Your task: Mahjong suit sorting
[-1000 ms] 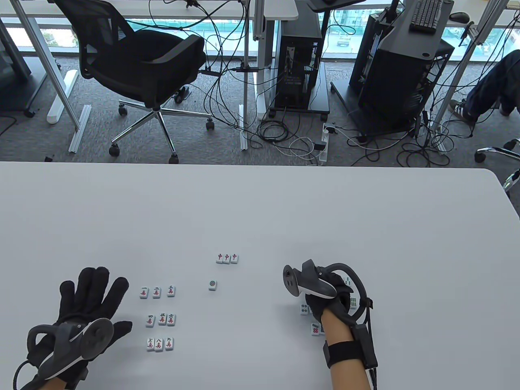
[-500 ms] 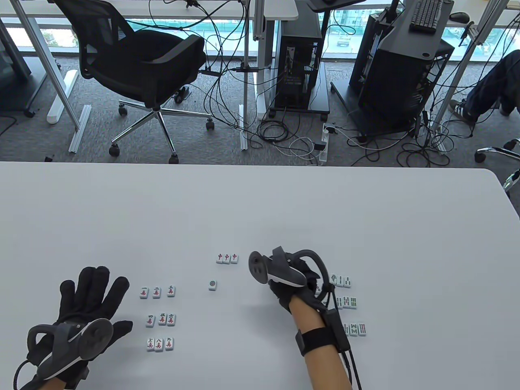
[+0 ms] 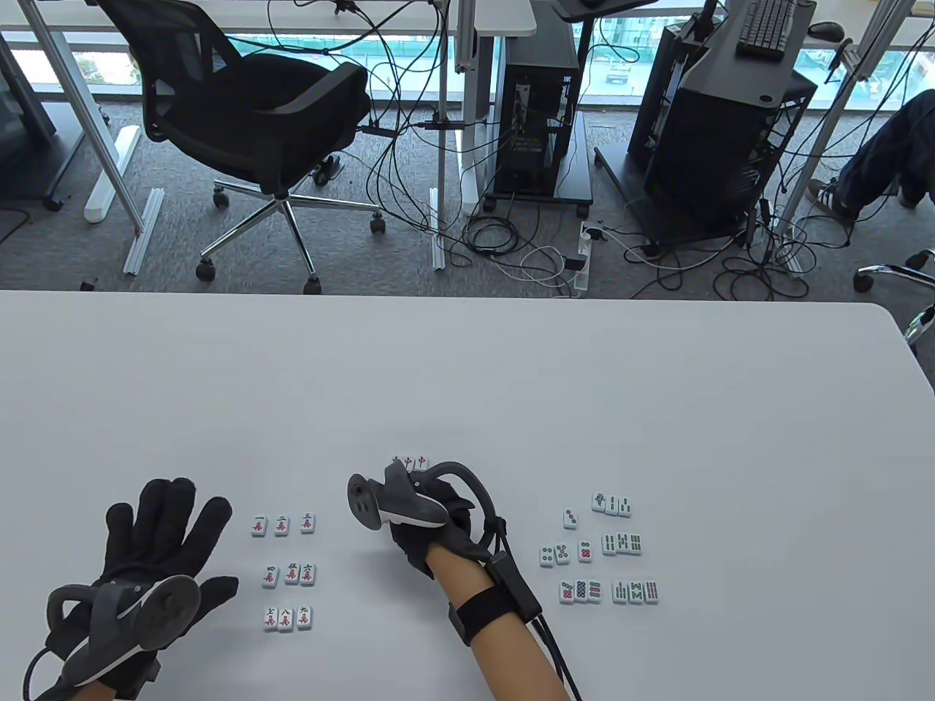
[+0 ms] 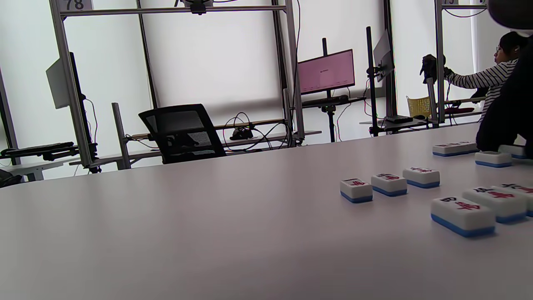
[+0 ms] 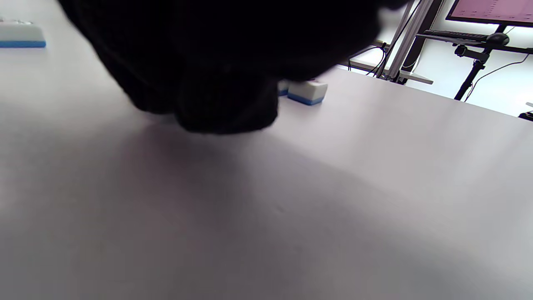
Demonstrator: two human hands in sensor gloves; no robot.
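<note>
Mahjong tiles, small white blocks with blue backs, lie face up in groups on the pale grey bench (image 3: 467,380). At the left a three-by-three block of character-suit tiles (image 3: 286,571) with red and black marks sits in neat rows; the left wrist view shows its nearest rows (image 4: 420,187) from low down. A short row of three red-dragon tiles (image 3: 413,461) lies near the middle, its left end partly covered by the right hand. At the right, a loose cluster of dot-suit tiles (image 3: 571,559) lies just beside three rows of bamboo-suit tiles (image 3: 627,548). The right hand (image 3: 427,522), in a black sensor glove with a grey tracker (image 3: 387,502) on its back, is over the middle of the bench just below the red-dragon row, well apart from the dot cluster. Its fingers are hidden under the tracker in the table view and show only as a dark blur in the right wrist view, low against the bench with two tiles (image 5: 306,91) just behind them, so I cannot tell how far its grip is closed or whether it has hold of anything. The left hand (image 3: 157,548), gloved the same way, lies flat on the bench left of the character block, fingers straight and spread, its grip holding nothing. Beyond the bench stand a black mesh office chair (image 3: 256,124), computer towers (image 3: 537,109) and tangled cables (image 3: 526,248) on grey carpet.
</note>
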